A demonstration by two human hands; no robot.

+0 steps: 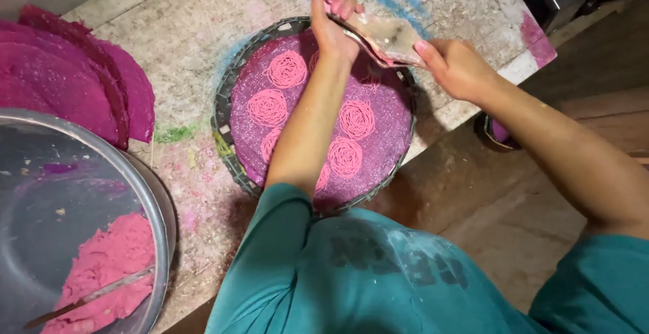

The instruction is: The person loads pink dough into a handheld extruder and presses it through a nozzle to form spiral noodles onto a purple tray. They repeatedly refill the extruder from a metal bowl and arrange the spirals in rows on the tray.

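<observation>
Both hands hold one flat press (387, 38), a pale, dough-smeared tool, above the far edge of a round woven tray (226, 114). The long axis of the press runs from upper left to lower right, and it tilts down a little toward the right. The left hand (332, 26) has its grip closed around the left end, with the fingers curled over the top. The right hand (456, 67) has its grip closed on the right end, with the thumb lying on the upper face. The tray lies on the table (196, 30) and carries a purple mat with pink noodle coils (286, 69) on it; I count six that show clearly, and the left forearm covers part of the mat. At the left lies a stack of purple mats (64, 77), their number not clear. One metal bowl (81, 192) in the lower left holds one lump of pink dough (111, 263) and one knife (88, 298).
</observation>
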